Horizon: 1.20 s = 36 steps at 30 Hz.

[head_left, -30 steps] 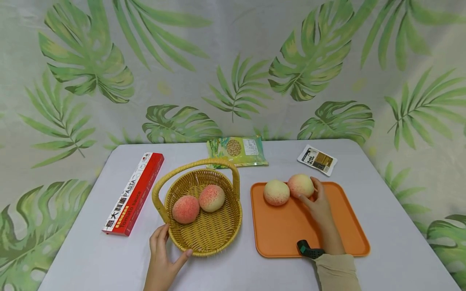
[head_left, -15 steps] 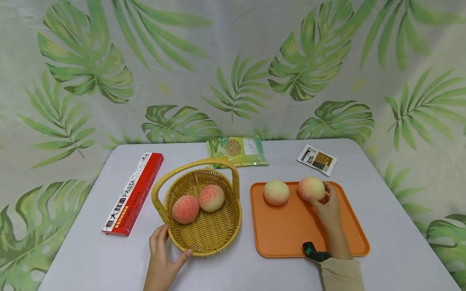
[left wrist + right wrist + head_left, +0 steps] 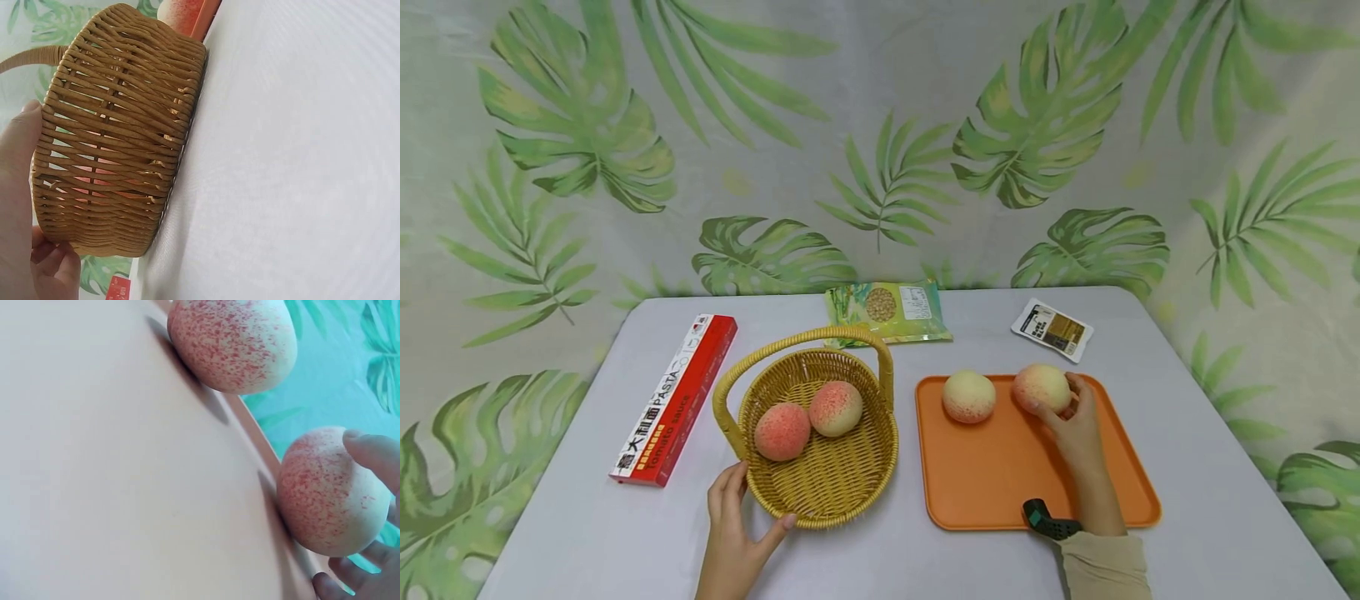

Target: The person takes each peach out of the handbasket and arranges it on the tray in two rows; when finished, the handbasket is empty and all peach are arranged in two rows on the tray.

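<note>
In the head view, my right hand [image 3: 1078, 429] holds a cream-and-pink peach [image 3: 1042, 389] between thumb and fingers, over the back right of the orange tray [image 3: 1000, 492]. A second, paler peach [image 3: 969, 397] sits at the tray's back left. My left hand [image 3: 733, 529] grips the rim of a yellow wicker basket [image 3: 820, 500], thumb at the front and fingers at the left side. Inside the basket lie a pink peach [image 3: 782, 432] and a pink-and-cream one [image 3: 837, 408]. The right wrist view shows the held peach [image 3: 331, 494] with the thumb on its upper side.
Left of the basket lies a long red-and-white pasta box [image 3: 676, 400]. Behind the basket is a green-yellow packet [image 3: 887, 312]. A small white-and-brown pouch [image 3: 1054, 330] lies behind the tray. The basket's handle [image 3: 805, 335] arches up over its back.
My right hand moved the held peach rightward, away from the other tray peach, then came nearly to rest. My left hand and the basket stayed put.
</note>
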{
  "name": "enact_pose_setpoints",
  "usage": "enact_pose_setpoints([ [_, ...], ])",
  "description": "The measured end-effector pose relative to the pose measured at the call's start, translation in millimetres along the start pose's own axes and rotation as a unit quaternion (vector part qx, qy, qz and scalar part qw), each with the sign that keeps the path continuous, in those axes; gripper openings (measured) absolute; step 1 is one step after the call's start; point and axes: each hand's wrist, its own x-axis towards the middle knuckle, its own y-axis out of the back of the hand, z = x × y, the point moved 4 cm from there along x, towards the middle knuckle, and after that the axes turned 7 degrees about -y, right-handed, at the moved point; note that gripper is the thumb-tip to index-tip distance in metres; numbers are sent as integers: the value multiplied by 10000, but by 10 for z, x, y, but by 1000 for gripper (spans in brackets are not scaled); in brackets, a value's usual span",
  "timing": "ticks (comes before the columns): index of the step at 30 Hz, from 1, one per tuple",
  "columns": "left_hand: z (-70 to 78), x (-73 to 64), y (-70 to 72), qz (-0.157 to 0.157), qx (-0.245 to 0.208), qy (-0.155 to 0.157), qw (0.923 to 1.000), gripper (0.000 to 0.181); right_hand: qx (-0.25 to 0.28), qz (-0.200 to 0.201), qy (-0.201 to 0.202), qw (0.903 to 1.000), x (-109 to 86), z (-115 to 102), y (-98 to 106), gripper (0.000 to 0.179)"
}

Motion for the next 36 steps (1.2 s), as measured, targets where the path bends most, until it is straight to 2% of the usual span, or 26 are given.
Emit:
enact_pose_setpoints([
  [4,-20,-4,-10,-36,8,-8,10000,95,112,171,66,9998,-20,-31,26,70],
  [8,-28,-11,-13,-34,25,-44,10000,95,68,358,436,9984,-97,-192,57,70],
  [11,-26,-17,-10,-7,38,-131,9999,95,219,443,979,9940,-237,-513,63,66],
  [14,-20,-20,-5,22,41,-232,9997,95,375,469,1672,9841,-453,-969,34,63],
  [17,-8,-16,0,48,47,-294,9995,94,645,300,2637,9620,-669,-1396,-53,59],
  [20,1,-10,2,55,60,-304,9995,94,903,-104,3658,9262,-823,-1654,-203,60],
  [21,1,-10,3,57,54,-321,9995,94,1010,-281,3979,9114,-873,-1725,-266,62],
  [23,-4,-11,3,60,50,-358,9993,94,1063,-590,4420,8888,-969,-1847,-405,65],
  [24,-9,-13,2,62,46,-370,9993,94,1079,-740,4557,8804,-1008,-1886,-485,65],
  [26,-19,-18,1,65,51,-390,9992,94,1046,-1072,4661,8720,-1062,-1913,-658,65],
  [29,-30,-21,-1,57,86,-361,9993,94,759,-1553,4637,8689,-1088,-1830,-960,65],
  [33,-40,-19,-5,4,113,-183,9998,94,87,-2268,4173,8800,-1060,-1582,-1357,66],
  [36,-43,-18,-7,-32,100,-78,9999,94,-376,-2577,3795,8878,-1053,-1456,-1574,70],
])
